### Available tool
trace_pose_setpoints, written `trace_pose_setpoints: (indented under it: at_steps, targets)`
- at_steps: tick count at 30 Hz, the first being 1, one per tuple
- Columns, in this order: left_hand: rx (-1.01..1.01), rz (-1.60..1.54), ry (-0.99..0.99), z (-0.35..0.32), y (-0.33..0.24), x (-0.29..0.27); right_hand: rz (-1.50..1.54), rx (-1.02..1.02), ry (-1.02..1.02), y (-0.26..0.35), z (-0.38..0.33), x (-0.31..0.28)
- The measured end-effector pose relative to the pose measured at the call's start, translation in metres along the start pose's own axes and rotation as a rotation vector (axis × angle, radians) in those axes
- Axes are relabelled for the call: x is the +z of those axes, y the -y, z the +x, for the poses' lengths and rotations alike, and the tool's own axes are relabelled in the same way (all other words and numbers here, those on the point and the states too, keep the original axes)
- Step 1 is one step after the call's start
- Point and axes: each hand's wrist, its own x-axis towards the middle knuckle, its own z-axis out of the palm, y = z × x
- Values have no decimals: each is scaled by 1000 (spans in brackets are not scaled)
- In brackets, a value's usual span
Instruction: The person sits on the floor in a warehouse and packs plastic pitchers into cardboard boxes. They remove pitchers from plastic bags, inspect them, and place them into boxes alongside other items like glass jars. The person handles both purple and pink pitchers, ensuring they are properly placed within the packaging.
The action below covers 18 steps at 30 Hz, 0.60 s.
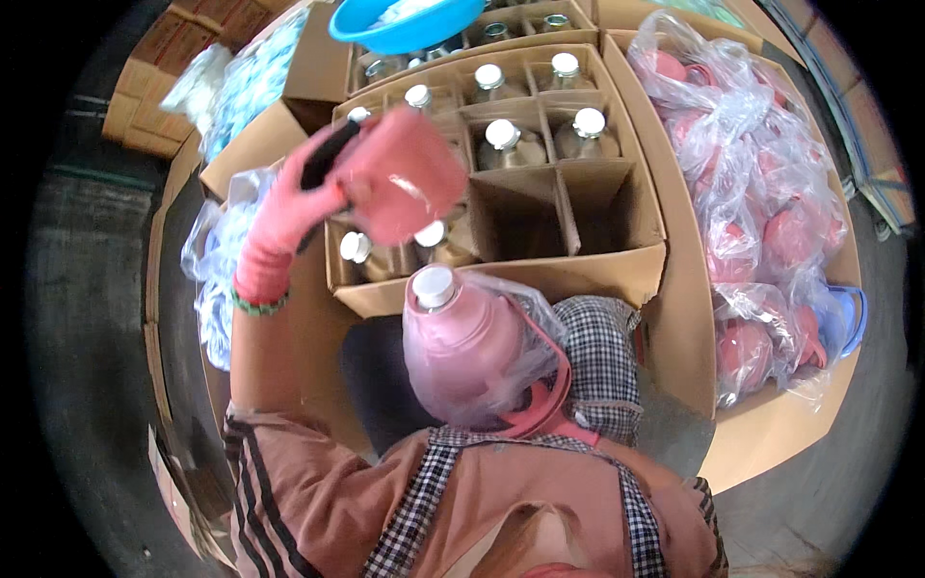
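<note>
My left hand (289, 207), in a pink glove, is raised over the carton and closed on a pink cup-shaped lid (409, 178), blurred by motion. Below it, a pink thermos flask (453, 337) with a white stopper (434, 286) leans against my lap. Clear plastic film covers part of its body, and a pink handle (559, 371) curves along its right side. My right arm reaches in behind the flask's lower end; its hand is mostly hidden there, so its grip cannot be made out.
Ahead stands a divided carton (501, 273) with several white-capped bottles; two front-right compartments hold no bottle. A carton (771, 433) of plastic-wrapped pink flask parts is at the right. Bagged light-blue pieces (236, 260) lie at the left. A blue basin (409, 29) rests at the back.
</note>
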Motion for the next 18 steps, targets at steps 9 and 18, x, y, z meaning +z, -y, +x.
trace_pose_setpoints:
  at_steps: [9, 18]
  targets:
    - [70, 510, 83, -136, 19, 26, -41, -229, -176, 70, -28, 0]
    - [330, -32, -384, -199, -35, 36, 75, -263, -50, 148, -35, -4]
